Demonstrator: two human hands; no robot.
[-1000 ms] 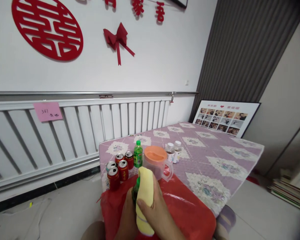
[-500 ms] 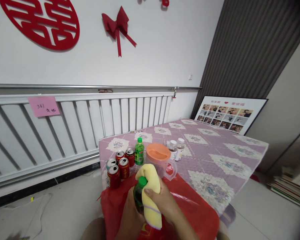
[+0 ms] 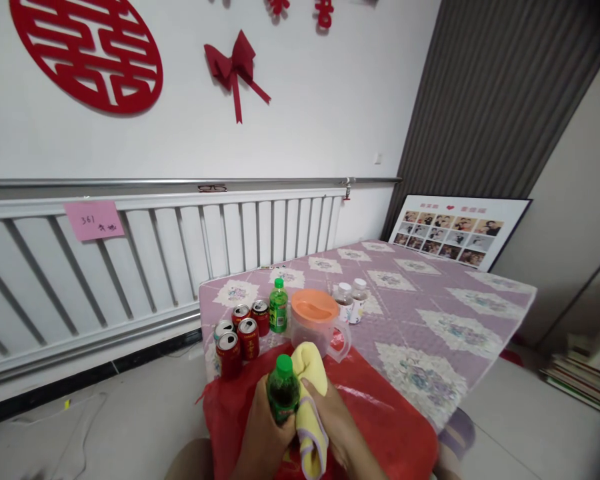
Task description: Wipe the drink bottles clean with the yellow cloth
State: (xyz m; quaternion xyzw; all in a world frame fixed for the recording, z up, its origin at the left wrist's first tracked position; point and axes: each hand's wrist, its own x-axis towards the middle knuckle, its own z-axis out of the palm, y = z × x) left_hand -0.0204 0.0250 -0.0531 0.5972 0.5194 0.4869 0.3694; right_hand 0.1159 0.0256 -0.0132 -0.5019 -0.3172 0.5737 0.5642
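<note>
My left hand [image 3: 265,430] is wrapped round a green-capped plastic bottle [image 3: 283,390] with dark contents, held upright over a red plastic bag [image 3: 385,413]. Bunched in my right hand [image 3: 333,413] is a yellow cloth [image 3: 310,370] with a purple edge, its lower end hanging down beside the bottle. The cloth sits at the bottle's right side; whether it touches the bottle I cannot tell. Just beyond my hands stands a clear plastic pitcher [image 3: 305,333] with an orange lid [image 3: 314,307].
Several opened drink cans [image 3: 250,339] cluster at the left of the floral-covered table [image 3: 405,320]. Beside them is another green bottle [image 3: 279,308]. Two white-capped bottles [image 3: 359,300] stand behind the pitcher. A white radiator [image 3: 260,230] runs along the wall, and a framed photo board [image 3: 460,230] leans at the back right.
The yellow cloth has come off the bottle's neck and shifted to its right and lower. More of the bottle now shows in my left hand. The view has tilted slightly upward.
</note>
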